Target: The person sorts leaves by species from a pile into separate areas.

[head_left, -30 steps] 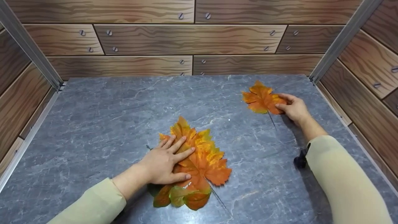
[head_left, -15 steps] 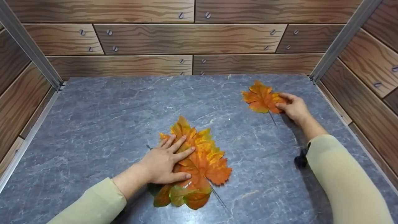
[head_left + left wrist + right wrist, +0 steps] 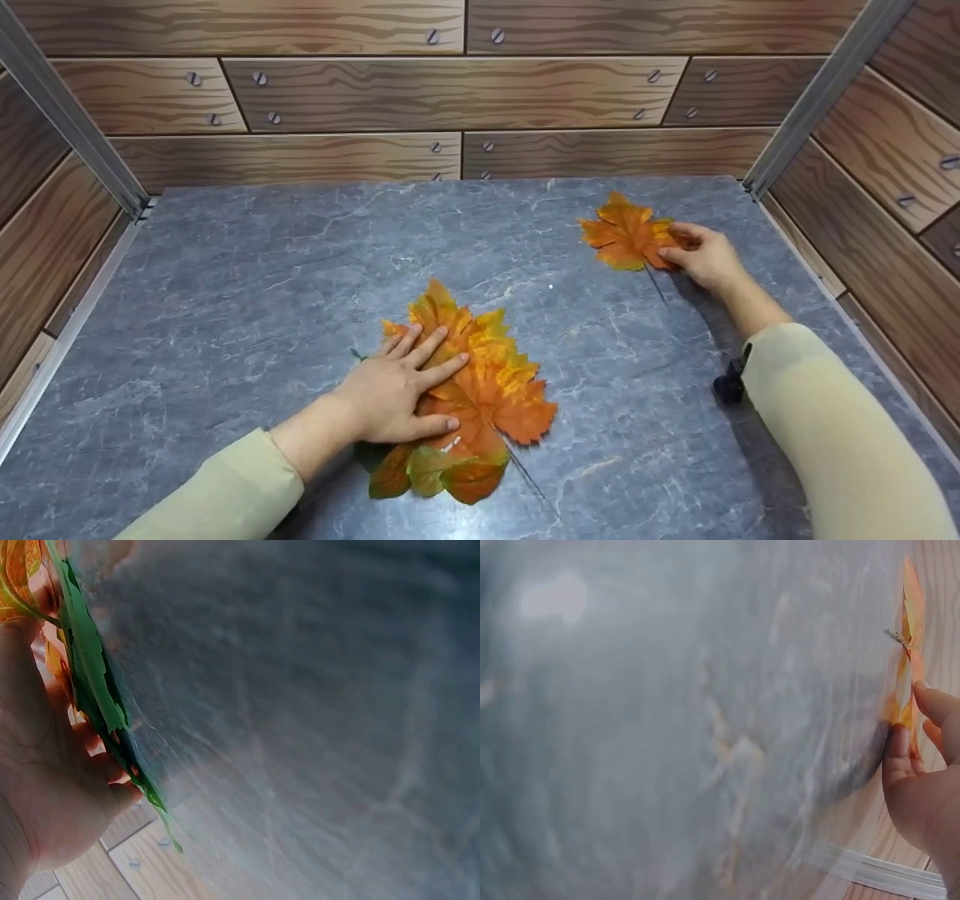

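Note:
Fingers spread, my left hand (image 3: 397, 390) rests flat on a pile of orange and yellow artificial maple leaves (image 3: 517, 405) near the front of the table. Rounder green and red-brown leaves (image 3: 442, 476) poke out at the pile's near side, and thin stems trail to the right. In the left wrist view, green undersides (image 3: 90, 660) show below my palm. At the back right, my right hand (image 3: 709, 259) pinches the right edge of a single orange maple leaf (image 3: 626, 236) between thumb and fingers. Its stem points toward me.
The grey marbled tabletop (image 3: 262, 300) lies under everything. A wood-patterned wall (image 3: 450, 94) stands behind it, with similar walls on both sides. Metal posts (image 3: 817, 105) rise at the back corners. A black device (image 3: 729, 381) sits at my right cuff.
The view shifts very slightly. Both hands and the leaves stay essentially where they were, the right hand still holding the single leaf's edge.

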`<action>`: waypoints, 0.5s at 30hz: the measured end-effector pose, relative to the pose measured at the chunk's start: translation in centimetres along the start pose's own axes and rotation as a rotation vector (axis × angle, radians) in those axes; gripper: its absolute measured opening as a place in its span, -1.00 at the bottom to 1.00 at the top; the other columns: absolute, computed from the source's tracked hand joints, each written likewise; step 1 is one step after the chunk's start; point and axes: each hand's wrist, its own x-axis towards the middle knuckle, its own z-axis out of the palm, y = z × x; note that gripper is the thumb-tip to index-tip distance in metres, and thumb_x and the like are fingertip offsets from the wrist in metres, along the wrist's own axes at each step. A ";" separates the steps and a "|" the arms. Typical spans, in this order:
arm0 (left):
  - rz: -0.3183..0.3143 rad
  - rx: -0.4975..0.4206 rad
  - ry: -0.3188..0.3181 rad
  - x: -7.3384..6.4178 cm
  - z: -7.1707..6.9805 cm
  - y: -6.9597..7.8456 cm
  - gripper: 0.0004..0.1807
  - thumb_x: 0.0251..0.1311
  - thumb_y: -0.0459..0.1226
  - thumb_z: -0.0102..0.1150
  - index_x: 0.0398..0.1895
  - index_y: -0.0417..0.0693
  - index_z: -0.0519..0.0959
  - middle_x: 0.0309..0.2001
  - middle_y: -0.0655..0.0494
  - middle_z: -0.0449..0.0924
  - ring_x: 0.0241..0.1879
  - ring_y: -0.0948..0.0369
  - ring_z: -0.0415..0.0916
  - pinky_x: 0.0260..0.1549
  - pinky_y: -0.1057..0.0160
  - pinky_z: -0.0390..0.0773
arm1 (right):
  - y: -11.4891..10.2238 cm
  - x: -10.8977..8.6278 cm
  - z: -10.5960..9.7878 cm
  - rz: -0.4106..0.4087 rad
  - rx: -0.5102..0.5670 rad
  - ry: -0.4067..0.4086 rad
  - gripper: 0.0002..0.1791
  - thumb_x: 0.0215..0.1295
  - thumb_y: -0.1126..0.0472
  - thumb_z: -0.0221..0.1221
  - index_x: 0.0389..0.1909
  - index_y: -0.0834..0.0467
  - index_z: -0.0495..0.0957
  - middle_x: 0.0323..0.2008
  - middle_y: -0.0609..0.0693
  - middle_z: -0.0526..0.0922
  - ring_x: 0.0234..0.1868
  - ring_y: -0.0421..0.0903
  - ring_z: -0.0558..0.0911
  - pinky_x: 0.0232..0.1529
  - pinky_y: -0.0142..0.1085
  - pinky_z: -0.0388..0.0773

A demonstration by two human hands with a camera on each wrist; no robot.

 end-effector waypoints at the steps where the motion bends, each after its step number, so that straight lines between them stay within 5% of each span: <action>1: 0.001 0.000 0.000 0.0 0.0 0.0 -0.10 0.44 0.44 -0.10 0.74 0.36 0.07 0.73 -0.11 -0.27 0.65 -0.30 -0.31 0.56 -0.28 -0.09 | 0.0 -0.1 -0.1 0.006 -0.006 -0.009 -0.27 0.53 0.16 0.30 0.56 0.39 0.28 0.43 0.43 0.42 0.38 0.31 0.47 0.08 -0.40 0.43; 3: 0.004 -0.001 0.002 0.0 0.0 0.0 -0.10 0.45 0.44 -0.10 0.74 0.36 0.08 0.73 -0.11 -0.26 0.65 -0.30 -0.30 0.56 -0.28 -0.10 | 0.0 -0.2 -0.3 0.016 -0.010 -0.020 -0.25 0.53 0.14 0.29 0.58 0.37 0.26 0.42 0.45 0.42 0.37 0.32 0.47 0.01 -0.42 0.48; 8: 0.001 0.005 0.001 0.0 0.0 0.0 -0.09 0.44 0.45 -0.11 0.74 0.36 0.07 0.73 -0.11 -0.26 0.65 -0.29 -0.30 0.56 -0.27 -0.09 | 0.4 -0.6 -0.6 0.018 0.008 -0.010 -0.26 0.54 0.15 0.30 0.58 0.33 0.28 0.35 0.45 0.47 0.09 -0.01 0.62 -0.28 -0.54 0.54; 10: -0.001 0.009 -0.002 0.0 0.0 0.0 -0.09 0.44 0.45 -0.11 0.74 0.37 0.07 0.73 -0.10 -0.26 0.65 -0.29 -0.29 0.56 -0.28 -0.09 | 0.5 -0.7 -0.7 0.003 0.003 0.000 -0.27 0.54 0.13 0.30 0.58 0.32 0.30 0.40 0.44 0.41 0.14 0.02 0.62 -0.13 -0.44 0.61; 12: -0.003 0.011 -0.003 0.0 0.0 0.0 -0.09 0.44 0.46 -0.12 0.74 0.37 0.07 0.73 -0.10 -0.26 0.65 -0.30 -0.29 0.56 -0.28 -0.09 | 0.6 -0.8 -0.8 -0.017 -0.001 -0.006 -0.26 0.54 0.11 0.30 0.58 0.31 0.29 0.50 0.43 0.28 0.37 0.28 0.48 0.13 -0.24 0.62; 15: -0.001 0.010 -0.002 0.0 0.0 0.0 -0.09 0.44 0.46 -0.13 0.74 0.37 0.07 0.73 -0.10 -0.27 0.65 -0.30 -0.29 0.56 -0.28 -0.09 | 0.6 -0.9 -0.9 -0.065 -0.035 -0.015 -0.25 0.53 0.07 0.31 0.58 0.32 0.30 0.59 0.40 0.15 0.54 0.41 0.23 0.47 0.13 0.30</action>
